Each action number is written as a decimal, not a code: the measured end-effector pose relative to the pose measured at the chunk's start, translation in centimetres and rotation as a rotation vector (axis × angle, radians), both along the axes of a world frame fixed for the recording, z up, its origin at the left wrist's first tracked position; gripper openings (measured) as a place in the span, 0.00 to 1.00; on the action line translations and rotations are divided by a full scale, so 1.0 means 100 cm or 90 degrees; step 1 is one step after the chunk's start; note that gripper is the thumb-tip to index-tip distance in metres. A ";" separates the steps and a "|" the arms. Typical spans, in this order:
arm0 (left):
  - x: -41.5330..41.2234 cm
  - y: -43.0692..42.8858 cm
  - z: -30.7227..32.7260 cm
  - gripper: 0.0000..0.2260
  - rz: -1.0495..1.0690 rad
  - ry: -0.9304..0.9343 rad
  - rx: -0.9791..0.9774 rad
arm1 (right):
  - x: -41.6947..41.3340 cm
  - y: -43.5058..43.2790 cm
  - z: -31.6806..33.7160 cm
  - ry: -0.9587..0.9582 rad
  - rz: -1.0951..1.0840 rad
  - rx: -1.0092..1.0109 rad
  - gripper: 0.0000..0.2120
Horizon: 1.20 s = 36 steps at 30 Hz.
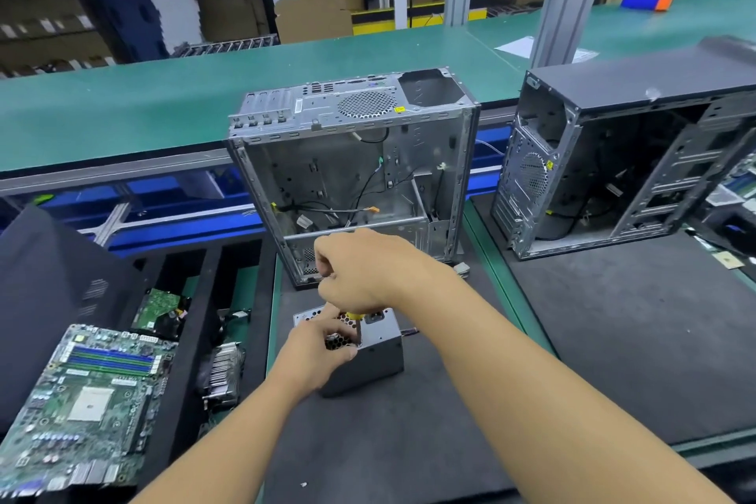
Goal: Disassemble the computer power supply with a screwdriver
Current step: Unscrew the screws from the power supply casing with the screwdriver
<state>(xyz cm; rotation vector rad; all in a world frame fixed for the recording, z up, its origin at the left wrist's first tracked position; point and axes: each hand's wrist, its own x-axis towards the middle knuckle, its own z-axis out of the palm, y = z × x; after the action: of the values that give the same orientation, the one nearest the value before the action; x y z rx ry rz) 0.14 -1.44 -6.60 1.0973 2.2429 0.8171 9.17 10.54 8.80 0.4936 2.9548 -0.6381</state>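
One grey power supply [370,360] sits on the dark mat [388,442], left hand [315,356] gripping its grille, right hand [360,274] just above clenched round an upright screwdriver [355,323], a gutted case [352,176] beyond, then green conveyor [122,102] and stacked cartons [315,18].

One wide-angle head camera looked forward and down toward twelve o'clock, close over the counter [613,340], from the person's side.

Power supply [378,360]: on mat [450,401]. Screwdriver [356,328]: upright on its top. Open case [352,176]: just behind it. Second case [613,160]: behind, to its right. Heatsink [223,370]: left of it. Motherboard [82,401]: farther left.
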 end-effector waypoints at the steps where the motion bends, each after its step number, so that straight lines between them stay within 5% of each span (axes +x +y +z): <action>1: 0.000 0.000 0.000 0.06 -0.007 0.002 0.006 | 0.000 0.000 -0.001 0.006 -0.012 0.013 0.07; 3: 0.000 0.002 0.001 0.07 -0.022 -0.004 0.014 | 0.000 0.000 -0.004 0.016 -0.034 0.045 0.12; 6: 0.000 0.004 0.004 0.10 -0.038 0.011 0.003 | 0.003 0.000 -0.007 0.038 -0.025 0.074 0.07; 13: 0.003 0.004 0.003 0.05 -0.021 0.022 0.003 | 0.014 0.004 -0.006 0.041 -0.026 -0.030 0.06; 16: 0.001 0.004 0.002 0.07 -0.048 -0.004 0.006 | 0.014 0.003 -0.011 0.058 -0.074 0.013 0.10; 19: -0.002 0.004 0.000 0.07 -0.060 -0.017 0.002 | 0.013 0.002 -0.017 0.087 -0.071 0.051 0.04; 24: 0.002 0.004 0.001 0.05 0.018 -0.008 -0.004 | 0.015 -0.001 -0.012 0.073 0.001 -0.038 0.10; 32: 0.011 0.004 0.001 0.04 0.013 -0.006 0.032 | 0.007 -0.003 -0.020 0.066 -0.077 0.066 0.11; 36: 0.012 0.004 0.001 0.05 0.019 0.012 0.017 | 0.014 -0.003 -0.012 0.038 -0.027 -0.018 0.10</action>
<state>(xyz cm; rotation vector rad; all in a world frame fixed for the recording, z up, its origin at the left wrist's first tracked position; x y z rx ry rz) 1.30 -1.06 -6.50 1.0909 2.2755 0.8536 10.58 10.26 7.65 0.5446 2.9945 -0.7104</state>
